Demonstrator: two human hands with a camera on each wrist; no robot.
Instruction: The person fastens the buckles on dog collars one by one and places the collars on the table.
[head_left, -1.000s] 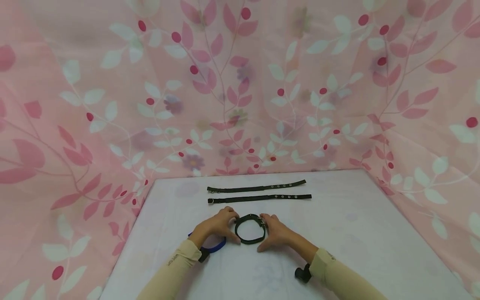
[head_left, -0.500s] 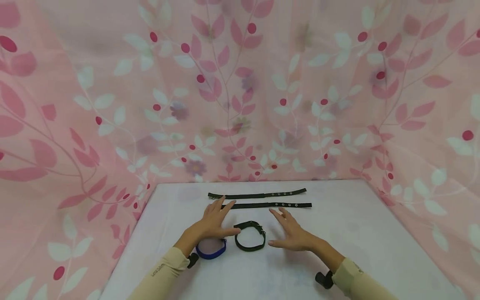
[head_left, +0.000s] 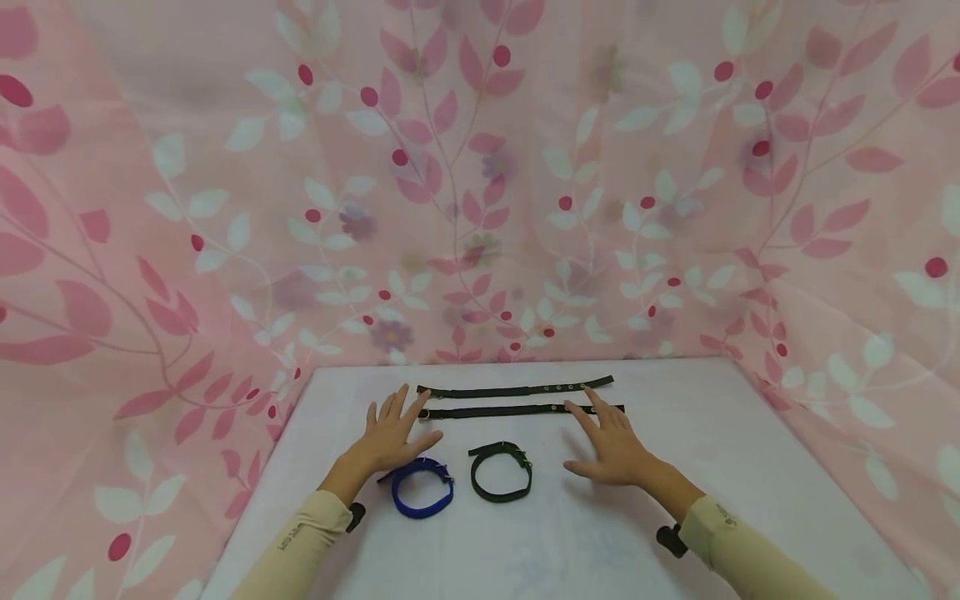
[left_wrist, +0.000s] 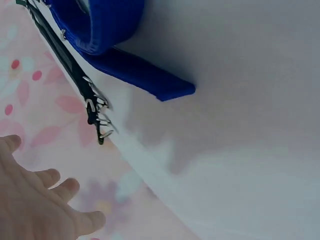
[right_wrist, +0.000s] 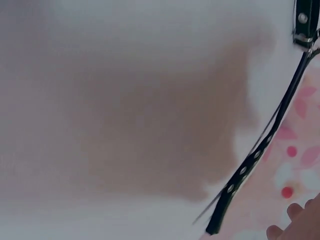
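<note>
A blue collar [head_left: 422, 512], buckled into a loop, lies at the left of the white table, its loose end sticking out [left_wrist: 145, 77]. Beside it is a dark green collar [head_left: 501, 497], also buckled into a ring. Two dark collars lie straight further back: the rear collar [head_left: 487, 392] and the front collar [head_left: 495, 411], with eyelets on their right ends. My left hand [head_left: 390, 437] hovers above and behind the blue collar, fingers spread, holding nothing. Also spread and holding nothing, my right hand [head_left: 617, 450] is right of the green loop, fingertips overlapping the straight collars' eyelet ends.
A white cloth covers the table [head_left: 705, 500]. Pink floral curtains [head_left: 480, 183] hang behind it and on both sides. Dark wrist cameras are strapped at both sleeves.
My hands have let go of the green collar loop and moved apart, left hand leftward and right hand rightward. The blue loop now shows more fully.
</note>
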